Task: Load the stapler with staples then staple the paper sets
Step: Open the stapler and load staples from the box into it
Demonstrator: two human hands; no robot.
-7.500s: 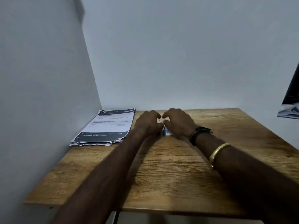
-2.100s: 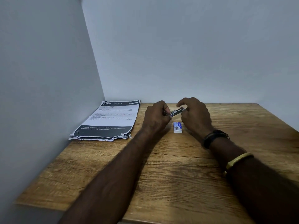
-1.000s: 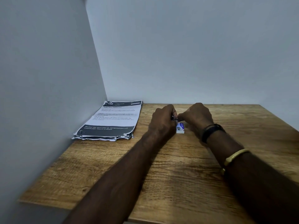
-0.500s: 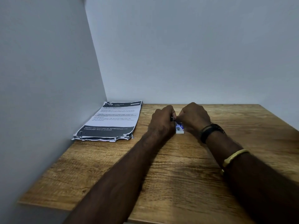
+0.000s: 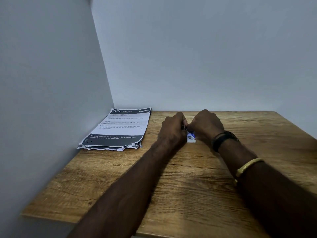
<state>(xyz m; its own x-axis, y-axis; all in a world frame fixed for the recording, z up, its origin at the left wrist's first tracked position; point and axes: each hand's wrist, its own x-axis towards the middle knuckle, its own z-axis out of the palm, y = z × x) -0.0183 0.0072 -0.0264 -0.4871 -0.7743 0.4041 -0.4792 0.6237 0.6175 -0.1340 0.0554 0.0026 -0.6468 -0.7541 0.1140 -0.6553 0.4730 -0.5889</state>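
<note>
Right now both hands meet at frame centre, left hand [image 5: 173, 129] and right hand [image 5: 205, 125] curled shut around a small metal stapler [image 5: 184, 126], mostly hidden. The staple box [image 5: 191, 137] lies just below them, nearer the right hand; the paper stack [image 5: 120, 129] waits well to the left.

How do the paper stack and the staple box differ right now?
The paper stack is broad and flat, printed white with dark bands; the staple box is a tiny white-and-blue block. The paper stack lies untouched in the corner by the left wall; the staple box sits mid-table, partly hidden by the left hand and right hand. Both rest on the wooden table.
</note>
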